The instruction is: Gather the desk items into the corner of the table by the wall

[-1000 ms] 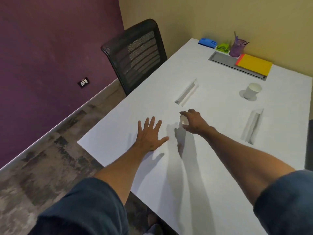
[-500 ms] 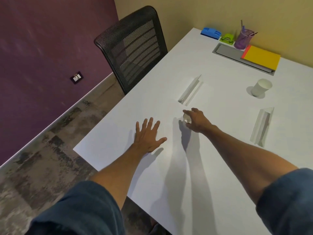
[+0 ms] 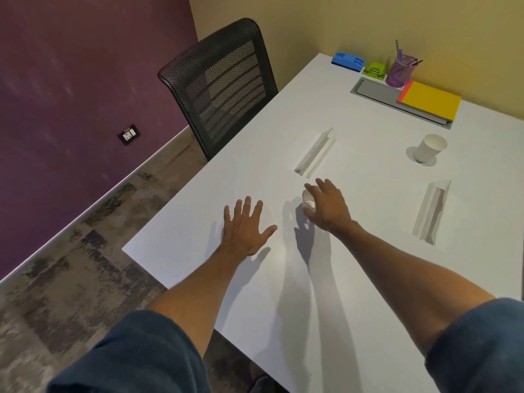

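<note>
My right hand (image 3: pixel 326 207) is wrapped around a small white cup (image 3: pixel 308 202) that stands on the white table (image 3: pixel 354 279), near its middle. My left hand (image 3: pixel 245 226) lies flat and open on the table to the left of it, holding nothing. A second white paper cup (image 3: pixel 429 147) stands further back on the right. In the far corner by the wall sit a blue stapler (image 3: pixel 347 61), a green hole punch (image 3: pixel 375 70), a purple pen holder (image 3: pixel 401 70) and a yellow notebook (image 3: pixel 431 100).
Two clear triangular name stands lie on the table, one (image 3: pixel 314 154) just beyond my right hand, one (image 3: pixel 432 211) to the right. A grey cable tray (image 3: pixel 377 93) is set into the table under the notebook. A black mesh chair (image 3: pixel 224 80) stands at the left edge.
My hands have stayed in place on the table, the right one still around the small cup. The view has shifted slightly; nothing else moved.
</note>
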Action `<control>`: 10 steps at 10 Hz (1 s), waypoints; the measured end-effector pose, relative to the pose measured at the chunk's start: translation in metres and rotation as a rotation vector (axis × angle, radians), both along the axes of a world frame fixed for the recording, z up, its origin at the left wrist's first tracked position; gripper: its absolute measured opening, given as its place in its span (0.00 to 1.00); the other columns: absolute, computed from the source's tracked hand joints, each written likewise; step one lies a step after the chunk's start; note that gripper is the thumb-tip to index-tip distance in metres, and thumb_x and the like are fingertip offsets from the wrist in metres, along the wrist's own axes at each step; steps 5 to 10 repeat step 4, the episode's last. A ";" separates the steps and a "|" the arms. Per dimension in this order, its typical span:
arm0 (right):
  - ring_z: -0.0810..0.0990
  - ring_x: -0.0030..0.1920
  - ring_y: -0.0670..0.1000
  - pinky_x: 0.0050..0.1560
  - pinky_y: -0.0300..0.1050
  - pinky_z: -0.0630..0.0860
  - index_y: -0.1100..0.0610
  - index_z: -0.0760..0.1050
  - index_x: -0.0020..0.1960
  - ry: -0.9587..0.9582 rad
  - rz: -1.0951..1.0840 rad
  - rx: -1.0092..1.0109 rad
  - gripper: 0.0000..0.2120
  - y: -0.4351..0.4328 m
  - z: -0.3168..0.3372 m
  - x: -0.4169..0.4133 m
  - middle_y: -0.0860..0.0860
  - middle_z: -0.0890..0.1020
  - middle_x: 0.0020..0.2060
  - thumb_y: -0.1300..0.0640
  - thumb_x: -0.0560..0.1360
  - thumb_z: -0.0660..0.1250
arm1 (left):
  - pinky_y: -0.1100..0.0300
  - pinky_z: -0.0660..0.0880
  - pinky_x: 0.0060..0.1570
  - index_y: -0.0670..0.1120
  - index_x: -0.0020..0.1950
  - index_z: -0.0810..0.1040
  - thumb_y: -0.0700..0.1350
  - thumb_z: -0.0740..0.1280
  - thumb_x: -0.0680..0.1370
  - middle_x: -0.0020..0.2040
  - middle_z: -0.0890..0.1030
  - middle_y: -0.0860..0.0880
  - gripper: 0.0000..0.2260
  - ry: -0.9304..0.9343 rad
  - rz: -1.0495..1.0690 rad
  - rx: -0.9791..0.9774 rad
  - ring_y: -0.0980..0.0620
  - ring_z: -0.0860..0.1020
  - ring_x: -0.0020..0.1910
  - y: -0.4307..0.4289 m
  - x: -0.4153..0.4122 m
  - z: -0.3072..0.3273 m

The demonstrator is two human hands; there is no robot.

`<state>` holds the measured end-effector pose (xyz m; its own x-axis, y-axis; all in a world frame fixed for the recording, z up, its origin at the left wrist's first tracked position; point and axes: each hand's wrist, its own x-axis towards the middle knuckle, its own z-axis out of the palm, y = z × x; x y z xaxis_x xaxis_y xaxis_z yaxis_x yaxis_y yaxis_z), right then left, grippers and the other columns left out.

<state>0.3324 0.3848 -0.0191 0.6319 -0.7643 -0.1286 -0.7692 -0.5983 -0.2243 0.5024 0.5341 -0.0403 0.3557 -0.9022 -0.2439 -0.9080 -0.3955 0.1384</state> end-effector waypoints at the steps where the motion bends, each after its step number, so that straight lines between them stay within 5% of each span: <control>1: 0.55 0.78 0.59 0.74 0.58 0.58 0.54 0.57 0.78 -0.033 0.053 -0.092 0.33 0.024 0.002 -0.011 0.56 0.59 0.77 0.44 0.78 0.61 | 0.39 0.42 0.75 0.53 0.80 0.48 0.69 0.48 0.77 0.80 0.47 0.46 0.36 -0.078 0.030 -0.031 0.43 0.47 0.79 0.013 -0.012 0.008; 4: 0.52 0.79 0.55 0.76 0.58 0.52 0.52 0.52 0.79 -0.070 0.232 -0.161 0.35 0.109 0.025 -0.055 0.53 0.56 0.78 0.35 0.79 0.50 | 0.37 0.38 0.72 0.55 0.79 0.44 0.72 0.41 0.73 0.80 0.45 0.45 0.38 -0.270 0.143 -0.107 0.41 0.46 0.79 0.086 -0.075 0.039; 10: 0.52 0.79 0.55 0.76 0.58 0.52 0.52 0.52 0.79 -0.070 0.232 -0.161 0.35 0.109 0.025 -0.055 0.53 0.56 0.78 0.35 0.79 0.50 | 0.37 0.38 0.72 0.55 0.79 0.44 0.72 0.41 0.73 0.80 0.45 0.45 0.38 -0.270 0.143 -0.107 0.41 0.46 0.79 0.086 -0.075 0.039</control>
